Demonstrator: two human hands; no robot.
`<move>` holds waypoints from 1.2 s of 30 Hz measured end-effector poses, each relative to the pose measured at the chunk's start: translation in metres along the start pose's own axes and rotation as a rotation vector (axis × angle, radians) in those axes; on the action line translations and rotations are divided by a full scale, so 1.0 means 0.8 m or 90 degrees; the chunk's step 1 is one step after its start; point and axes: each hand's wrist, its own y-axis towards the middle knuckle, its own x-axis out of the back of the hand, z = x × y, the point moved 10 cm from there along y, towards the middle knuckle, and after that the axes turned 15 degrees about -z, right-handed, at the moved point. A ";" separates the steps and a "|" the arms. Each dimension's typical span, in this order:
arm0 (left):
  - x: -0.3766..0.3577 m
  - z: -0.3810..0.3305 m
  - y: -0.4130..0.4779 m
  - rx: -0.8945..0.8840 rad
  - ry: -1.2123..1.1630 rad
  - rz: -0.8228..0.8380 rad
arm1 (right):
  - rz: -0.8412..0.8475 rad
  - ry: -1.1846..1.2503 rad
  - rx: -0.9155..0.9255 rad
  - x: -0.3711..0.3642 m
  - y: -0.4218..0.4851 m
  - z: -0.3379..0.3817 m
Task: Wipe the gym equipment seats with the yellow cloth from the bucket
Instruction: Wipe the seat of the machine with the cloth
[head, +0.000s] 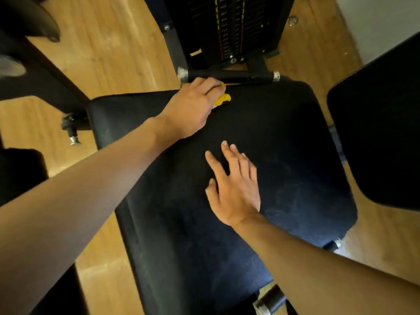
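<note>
Left hand (191,108) grips yellow cloth (223,99), far edge of seat (284,155).

Seat (295,155) at centre. Weight stack (227,26) beyond it at 12 o'clock; second pad (381,133) at 3 o'clock. Left hand (193,108) with cloth (223,99) on seat's 12 o'clock edge; right hand (236,185) flat mid-seat.

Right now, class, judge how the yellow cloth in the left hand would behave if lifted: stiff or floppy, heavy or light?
Probably floppy: the yellow cloth bunches into crumpled folds under the left hand. Likely light: that grip hides almost all of it.
</note>
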 end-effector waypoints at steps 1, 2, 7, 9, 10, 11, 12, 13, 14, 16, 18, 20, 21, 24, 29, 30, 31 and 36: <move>0.014 0.015 -0.025 0.005 0.013 -0.008 | -0.003 -0.001 -0.002 0.000 0.000 0.000; 0.027 0.028 -0.051 0.015 0.021 -0.014 | -0.007 -0.002 -0.002 0.001 -0.001 0.001; 0.065 0.002 -0.179 0.039 0.012 -0.017 | -0.033 0.005 -0.009 0.006 0.002 0.004; 0.061 -0.028 -0.211 0.051 0.007 -0.022 | -0.043 0.007 -0.011 0.007 0.002 0.004; 0.060 -0.038 -0.220 0.065 0.000 -0.030 | -0.048 0.008 -0.007 0.008 0.001 0.005; 0.061 -0.046 -0.225 0.077 -0.012 -0.036 | -0.054 0.010 -0.002 0.008 0.001 0.007; 0.064 -0.052 -0.228 0.084 -0.024 -0.039 | -0.063 0.015 -0.001 0.010 0.001 0.007; 0.069 -0.057 -0.229 0.088 -0.031 -0.042 | -0.073 0.025 -0.009 0.013 0.002 0.006; 0.077 -0.060 -0.230 0.095 -0.033 -0.052 | -0.082 0.039 -0.025 0.017 0.005 0.004; 0.097 -0.055 -0.238 0.163 -0.046 -0.104 | -0.116 0.056 -0.060 0.036 0.014 0.005; 0.116 -0.039 -0.261 0.305 -0.078 -0.187 | -0.166 0.082 -0.049 0.060 0.029 0.033; 0.125 -0.028 -0.292 0.425 -0.097 -0.260 | -0.129 0.112 0.039 0.057 0.043 0.090; 0.125 -0.027 -0.306 0.462 -0.096 -0.282 | -0.075 0.108 0.103 0.041 0.046 0.123; 0.114 -0.043 -0.328 0.513 -0.069 -0.275 | 0.044 0.064 0.205 -0.011 0.043 0.164; 0.066 -0.069 -0.321 0.431 0.093 -0.105 | -0.010 0.070 0.333 -0.012 0.055 0.156; 0.060 -0.069 -0.319 0.418 0.117 -0.086 | -0.010 0.070 0.353 -0.013 0.062 0.151; 0.056 -0.068 -0.318 0.409 0.137 -0.070 | -0.013 0.072 0.355 -0.012 0.073 0.141; 0.053 -0.072 -0.313 0.368 0.180 -0.045 | -0.042 0.068 0.175 0.009 0.155 -0.016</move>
